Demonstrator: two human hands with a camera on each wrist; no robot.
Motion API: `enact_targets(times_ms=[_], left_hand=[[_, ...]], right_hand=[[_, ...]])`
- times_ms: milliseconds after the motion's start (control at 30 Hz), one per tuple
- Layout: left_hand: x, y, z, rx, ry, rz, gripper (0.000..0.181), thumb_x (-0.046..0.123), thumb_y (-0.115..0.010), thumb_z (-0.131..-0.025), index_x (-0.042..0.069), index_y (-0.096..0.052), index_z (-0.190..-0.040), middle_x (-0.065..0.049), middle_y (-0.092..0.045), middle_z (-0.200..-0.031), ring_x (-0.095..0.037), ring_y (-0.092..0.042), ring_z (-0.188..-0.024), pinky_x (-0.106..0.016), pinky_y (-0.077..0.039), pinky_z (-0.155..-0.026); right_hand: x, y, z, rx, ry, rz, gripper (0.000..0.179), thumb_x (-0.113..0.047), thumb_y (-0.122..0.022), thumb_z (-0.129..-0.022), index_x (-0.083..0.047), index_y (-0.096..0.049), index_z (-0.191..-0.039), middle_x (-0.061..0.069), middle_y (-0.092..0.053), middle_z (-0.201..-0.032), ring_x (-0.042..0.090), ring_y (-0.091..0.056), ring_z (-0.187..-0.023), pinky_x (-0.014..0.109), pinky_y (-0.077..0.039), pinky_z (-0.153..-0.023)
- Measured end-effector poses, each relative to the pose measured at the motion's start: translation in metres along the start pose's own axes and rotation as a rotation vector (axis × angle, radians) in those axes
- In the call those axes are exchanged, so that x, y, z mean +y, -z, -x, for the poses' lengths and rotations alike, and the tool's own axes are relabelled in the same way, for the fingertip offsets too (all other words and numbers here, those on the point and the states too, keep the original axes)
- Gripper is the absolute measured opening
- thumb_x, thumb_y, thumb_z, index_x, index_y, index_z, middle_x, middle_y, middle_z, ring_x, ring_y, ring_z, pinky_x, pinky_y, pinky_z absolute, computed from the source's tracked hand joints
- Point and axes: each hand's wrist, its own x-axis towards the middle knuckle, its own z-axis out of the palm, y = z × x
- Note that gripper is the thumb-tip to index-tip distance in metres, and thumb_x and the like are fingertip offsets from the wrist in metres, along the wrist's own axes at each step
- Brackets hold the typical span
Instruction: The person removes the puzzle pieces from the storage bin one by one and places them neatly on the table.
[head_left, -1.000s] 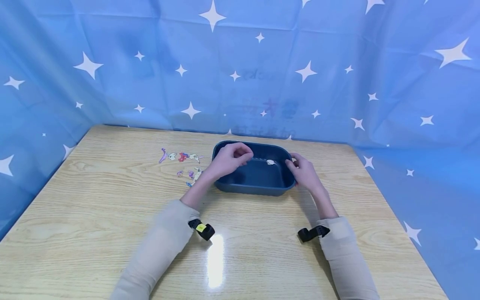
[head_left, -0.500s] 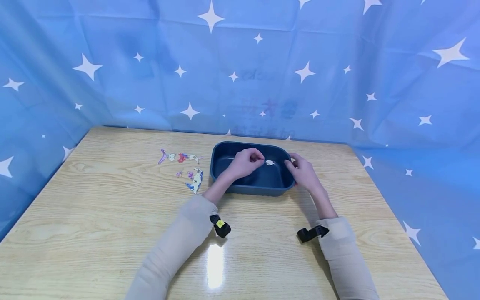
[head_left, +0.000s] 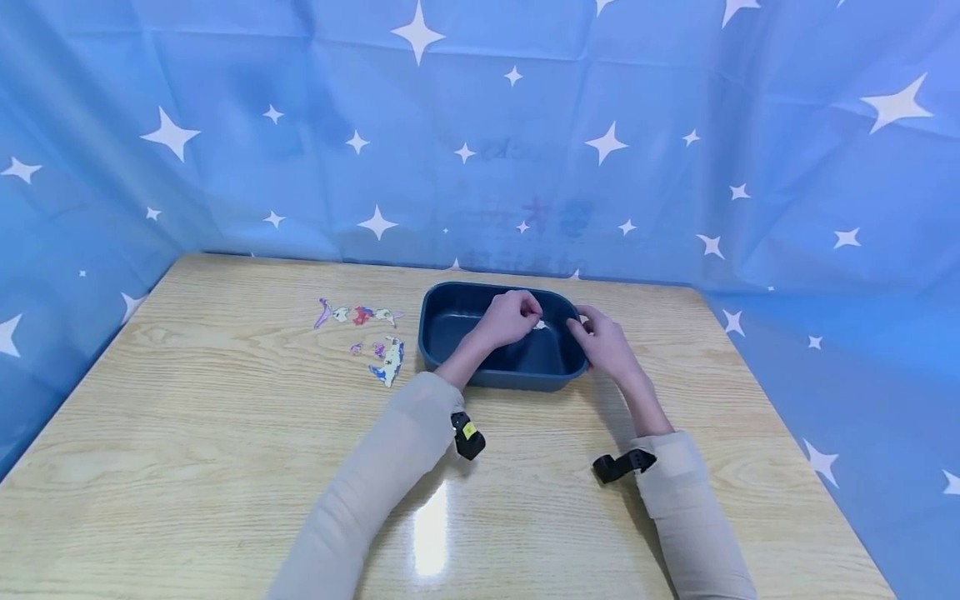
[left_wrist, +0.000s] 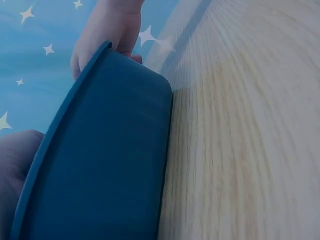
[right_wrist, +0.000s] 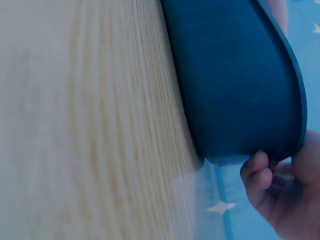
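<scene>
A dark blue plastic tub [head_left: 517, 382] stands on the wooden table. My left hand [head_left: 510, 321] reaches over its near side, fingertips down at a small flat white piece [head_left: 540, 325] inside. The fingers are bent and partly cover that piece, so whether they pinch it cannot be told. At the tub's right end my right hand [head_left: 609, 346] grips the rim, thumb inside. In the right wrist view, the curled fingers of the right hand [right_wrist: 285, 195] lie against the outside of the tub [right_wrist: 240, 85]. The tub's wall [left_wrist: 100, 150] hides the left fingertips in the left wrist view.
Left of the tub lie several small flat cut-out pieces, among them a purple strip [head_left: 322, 313], a red piece [head_left: 362, 315] and a larger white-and-blue one [head_left: 390, 361]. A blue curtain [head_left: 450, 142] with white stars hangs behind the table [head_left: 225, 417].
My left hand has moved right inside the tub, from above its left part to the white piece. The right hand has kept its grip on the rim.
</scene>
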Motion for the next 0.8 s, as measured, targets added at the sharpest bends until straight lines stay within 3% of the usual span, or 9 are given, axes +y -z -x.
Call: enact_targets(times_ms=[167, 367, 600, 700, 800], left_hand=[[-0.0027, -0.0059, -0.0029, -0.028, 0.03, -0.052, 0.017, 0.005, -0.057, -0.101, -0.001, -0.067, -0.113, -0.009, -0.067, -0.104, -0.02, -0.062, -0.094, -0.029, -0.051, -0.082], [-0.0037, -0.0089, -0.0033, -0.11, -0.016, -0.102, 0.025, -0.001, -0.056, -0.1, -0.003, -0.062, -0.124, -0.015, -0.064, -0.12, -0.025, -0.06, -0.109, -0.034, -0.05, -0.094], [-0.0053, -0.01, -0.0063, -0.242, -0.021, -0.276, 0.043, 0.005, -0.054, -0.102, 0.003, -0.05, -0.145, -0.014, -0.051, -0.146, -0.025, -0.046, -0.136, -0.036, -0.04, -0.11], [-0.0053, -0.0104, -0.0065, -0.27, -0.013, -0.317, 0.044, 0.005, -0.053, -0.103, 0.005, -0.048, -0.148, -0.011, -0.051, -0.148, -0.024, -0.044, -0.139, -0.035, -0.039, -0.111], [-0.0057, -0.0109, -0.0062, -0.257, -0.021, -0.341, 0.039, 0.003, -0.053, -0.103, 0.005, -0.057, -0.141, -0.01, -0.058, -0.14, -0.022, -0.052, -0.131, -0.034, -0.042, -0.108]], right_hand=[[-0.0002, -0.001, 0.0004, -0.002, -0.007, 0.01, 0.039, -0.024, -0.05, -0.107, -0.001, -0.052, -0.14, 0.015, -0.058, -0.072, 0.032, -0.057, -0.044, 0.035, -0.048, -0.045], [-0.0003, 0.002, 0.0009, 0.004, -0.002, 0.0, 0.038, -0.021, -0.051, -0.107, 0.002, -0.052, -0.138, 0.019, -0.061, -0.076, 0.029, -0.056, -0.043, 0.037, -0.05, -0.045], [-0.0003, 0.0029, 0.0007, -0.028, 0.0, -0.005, 0.04, -0.024, -0.05, -0.108, -0.001, -0.05, -0.141, 0.016, -0.06, -0.075, 0.029, -0.057, -0.044, 0.038, -0.05, -0.047], [0.0, 0.0029, 0.0007, -0.033, 0.001, -0.006, 0.041, -0.025, -0.05, -0.108, -0.001, -0.05, -0.141, 0.015, -0.06, -0.075, 0.03, -0.057, -0.044, 0.037, -0.049, -0.047], [0.0003, 0.0026, 0.0009, -0.028, 0.002, -0.005, 0.04, -0.025, -0.05, -0.108, -0.001, -0.05, -0.141, 0.014, -0.059, -0.074, 0.03, -0.056, -0.044, 0.035, -0.048, -0.046]])
